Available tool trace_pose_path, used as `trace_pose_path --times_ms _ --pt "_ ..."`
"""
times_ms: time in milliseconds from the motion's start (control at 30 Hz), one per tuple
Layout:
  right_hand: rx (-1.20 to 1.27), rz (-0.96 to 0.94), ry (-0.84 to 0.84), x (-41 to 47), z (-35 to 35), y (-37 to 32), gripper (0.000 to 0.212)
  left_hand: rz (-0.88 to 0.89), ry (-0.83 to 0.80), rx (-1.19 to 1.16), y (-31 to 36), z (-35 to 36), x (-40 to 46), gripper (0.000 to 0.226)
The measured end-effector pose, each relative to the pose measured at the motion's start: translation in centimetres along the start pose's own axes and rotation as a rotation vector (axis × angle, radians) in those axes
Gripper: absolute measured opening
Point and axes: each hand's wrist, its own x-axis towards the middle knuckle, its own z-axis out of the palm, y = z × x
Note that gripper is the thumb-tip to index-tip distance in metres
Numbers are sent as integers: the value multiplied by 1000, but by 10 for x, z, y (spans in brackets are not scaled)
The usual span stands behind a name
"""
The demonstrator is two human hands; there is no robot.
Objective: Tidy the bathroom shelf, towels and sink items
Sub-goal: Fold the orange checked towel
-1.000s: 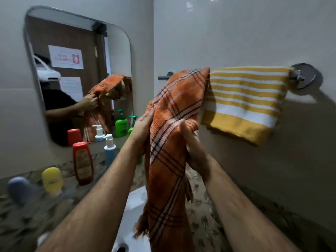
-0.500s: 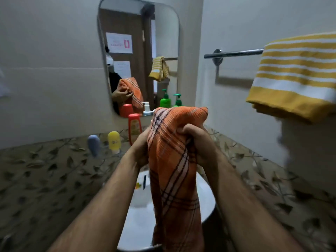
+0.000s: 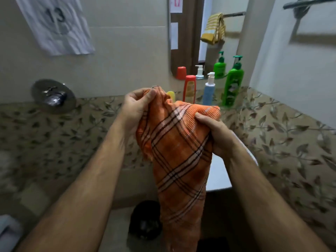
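The towel (image 3: 179,151) is orange, crossed by a plaid of black and pale stripes. Behind it stand a red bottle (image 3: 189,89), a blue bottle with a white pump (image 3: 209,90), a bright green bottle (image 3: 233,84) and a yellow one (image 3: 171,95). The wall tiles (image 3: 283,139) are beige with a brown leaf pattern, and the mirror (image 3: 205,33) reflects a yellow-and-white striped towel.

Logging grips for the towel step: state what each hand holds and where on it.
Both hold the orange plaid towel: left hand pinches its upper left edge, right hand grips the bunched upper right part.
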Motion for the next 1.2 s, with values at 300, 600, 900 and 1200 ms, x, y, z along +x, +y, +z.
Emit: trace_pose_path --times_ms 300,600,900,1200 --pt "-567 281 -287 -30 4 27 42 33 -249 700 42 -24 -46 12" --pt "-1014 -142 -56 -31 48 -13 53 -3 -463 752 62 1 -52 17" --pt "-436 -315 -354 -4 48 -21 8 -1 -512 576 78 1 -33 24" --pt "-361 -102 -721 35 16 -92 17 62 -130 832 84 31 6 24"
